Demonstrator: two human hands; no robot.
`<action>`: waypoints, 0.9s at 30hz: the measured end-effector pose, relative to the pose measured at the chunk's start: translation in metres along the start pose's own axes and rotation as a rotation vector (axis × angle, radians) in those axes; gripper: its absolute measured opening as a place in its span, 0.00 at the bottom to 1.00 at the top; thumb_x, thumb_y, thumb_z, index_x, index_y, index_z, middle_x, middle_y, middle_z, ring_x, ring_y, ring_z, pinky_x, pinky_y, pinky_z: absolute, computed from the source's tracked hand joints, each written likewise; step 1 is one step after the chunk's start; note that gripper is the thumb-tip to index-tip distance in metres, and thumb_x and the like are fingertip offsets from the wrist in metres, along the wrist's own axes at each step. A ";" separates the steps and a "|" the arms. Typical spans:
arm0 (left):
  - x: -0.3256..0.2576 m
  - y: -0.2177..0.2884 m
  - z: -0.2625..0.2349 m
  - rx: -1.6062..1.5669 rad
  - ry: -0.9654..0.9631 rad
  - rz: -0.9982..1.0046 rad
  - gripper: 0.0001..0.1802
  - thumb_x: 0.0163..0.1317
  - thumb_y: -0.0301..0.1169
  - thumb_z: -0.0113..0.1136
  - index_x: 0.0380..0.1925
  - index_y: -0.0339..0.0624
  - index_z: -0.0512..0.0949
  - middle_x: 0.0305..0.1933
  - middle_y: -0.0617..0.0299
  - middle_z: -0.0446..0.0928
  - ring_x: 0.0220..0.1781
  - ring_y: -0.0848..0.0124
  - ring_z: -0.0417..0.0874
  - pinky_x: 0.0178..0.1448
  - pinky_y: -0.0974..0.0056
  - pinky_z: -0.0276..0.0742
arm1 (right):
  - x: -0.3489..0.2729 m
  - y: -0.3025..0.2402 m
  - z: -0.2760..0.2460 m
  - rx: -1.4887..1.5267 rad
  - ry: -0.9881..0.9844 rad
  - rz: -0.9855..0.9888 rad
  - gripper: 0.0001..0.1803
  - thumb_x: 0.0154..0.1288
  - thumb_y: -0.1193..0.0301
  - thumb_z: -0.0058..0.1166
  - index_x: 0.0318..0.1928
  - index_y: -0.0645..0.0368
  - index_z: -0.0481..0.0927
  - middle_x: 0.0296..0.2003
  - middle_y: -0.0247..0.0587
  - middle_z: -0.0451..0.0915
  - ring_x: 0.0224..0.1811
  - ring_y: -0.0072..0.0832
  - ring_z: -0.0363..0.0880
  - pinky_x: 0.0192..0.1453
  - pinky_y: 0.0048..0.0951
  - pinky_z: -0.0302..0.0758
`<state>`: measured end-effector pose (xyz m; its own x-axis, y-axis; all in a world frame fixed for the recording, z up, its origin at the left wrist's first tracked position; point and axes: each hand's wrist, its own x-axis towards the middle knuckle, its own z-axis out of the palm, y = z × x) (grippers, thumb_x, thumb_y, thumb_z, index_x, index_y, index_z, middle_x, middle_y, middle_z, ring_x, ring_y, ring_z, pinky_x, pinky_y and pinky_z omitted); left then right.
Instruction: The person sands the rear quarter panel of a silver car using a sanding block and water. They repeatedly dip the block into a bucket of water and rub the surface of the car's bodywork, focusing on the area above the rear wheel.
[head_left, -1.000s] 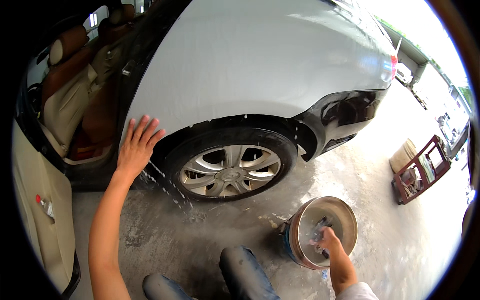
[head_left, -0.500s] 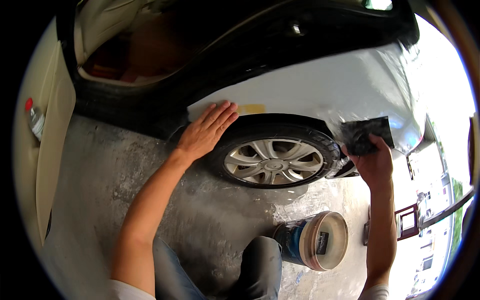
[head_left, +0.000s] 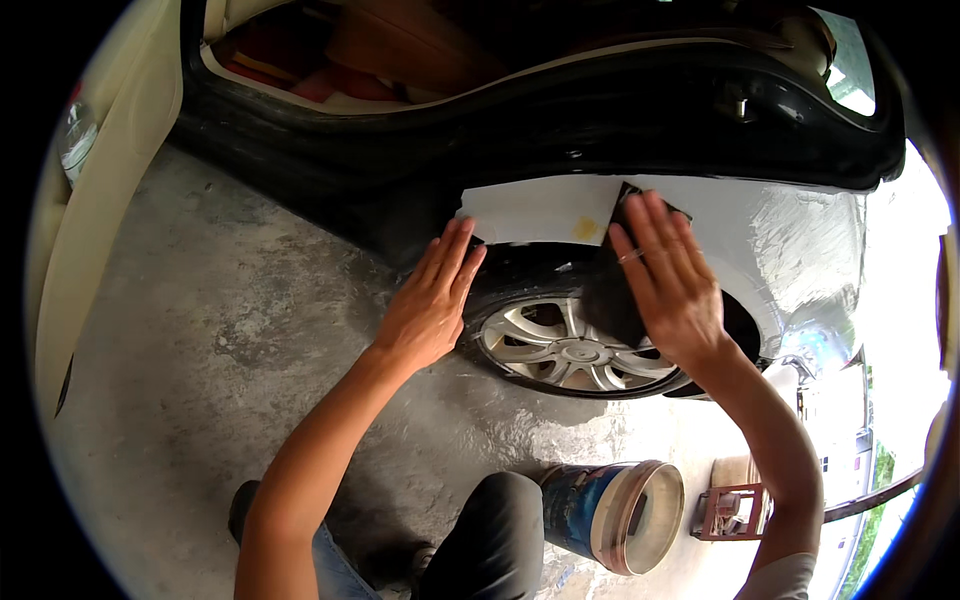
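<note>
A car's light grey rear fender [head_left: 530, 208] curves over a wheel with silver spokes [head_left: 585, 352]. My right hand [head_left: 675, 285] lies over a black sheet of sandpaper [head_left: 624, 192] on the fender above the wheel, fingers stretched along it. Much of the sheet is hidden under that hand. Just left of it a small yellow patch [head_left: 587, 229] shows on the grey surface. My left hand [head_left: 425, 300], empty with its fingers straight and nearly together, has its fingertips at the fender's left end, by the wheel arch. Whether they touch is hard to tell.
An opened car door [head_left: 120, 200] with a clear bottle [head_left: 78, 142] in its pocket is at left. Near my knee a blue bucket [head_left: 575, 510] stands on the concrete floor [head_left: 230, 340]. A reddish-brown frame [head_left: 728, 512] is right of it. The black door sill [head_left: 400, 150] runs above.
My right hand has moved left and up with the sandpaper, from the fender's right side to above the wheel. My left hand stays near the fender's left end. The whole view has shifted.
</note>
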<state>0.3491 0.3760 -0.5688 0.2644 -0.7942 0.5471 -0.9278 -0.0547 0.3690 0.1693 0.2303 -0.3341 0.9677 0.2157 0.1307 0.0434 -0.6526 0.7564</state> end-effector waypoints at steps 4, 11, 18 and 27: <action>-0.059 0.011 0.013 -0.133 -0.046 -0.157 0.46 0.64 0.28 0.63 0.79 0.32 0.52 0.86 0.36 0.40 0.87 0.40 0.46 0.87 0.47 0.54 | 0.021 -0.021 0.037 -0.237 -0.343 -0.141 0.39 0.73 0.67 0.49 0.81 0.62 0.57 0.84 0.52 0.46 0.87 0.48 0.40 0.88 0.52 0.39; -0.158 0.009 0.038 -0.168 -0.370 -0.195 0.36 0.69 0.31 0.62 0.74 0.30 0.63 0.84 0.36 0.49 0.85 0.44 0.53 0.85 0.50 0.59 | 0.069 -0.039 0.043 -0.303 -0.362 -0.320 0.40 0.75 0.57 0.52 0.79 0.65 0.60 0.84 0.52 0.48 0.88 0.42 0.39 0.89 0.45 0.37; -0.158 0.014 -0.001 -0.278 -0.370 -0.201 0.30 0.70 0.32 0.61 0.69 0.31 0.69 0.80 0.37 0.58 0.84 0.47 0.59 0.83 0.52 0.64 | -0.005 0.010 0.025 -0.082 -0.162 0.142 0.36 0.71 0.72 0.44 0.78 0.71 0.59 0.82 0.55 0.51 0.87 0.46 0.43 0.88 0.49 0.44; -0.164 -0.003 0.004 -0.247 -0.366 -0.216 0.30 0.69 0.33 0.64 0.68 0.34 0.70 0.80 0.38 0.61 0.82 0.46 0.62 0.81 0.51 0.67 | 0.033 -0.010 0.043 -0.068 -0.162 -0.006 0.39 0.70 0.72 0.44 0.80 0.70 0.55 0.83 0.55 0.48 0.87 0.45 0.41 0.89 0.47 0.39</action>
<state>0.3076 0.5041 -0.6623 0.2934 -0.9434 0.1548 -0.7598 -0.1319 0.6366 0.2116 0.2129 -0.3651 0.9951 0.0959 0.0246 0.0380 -0.5995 0.7995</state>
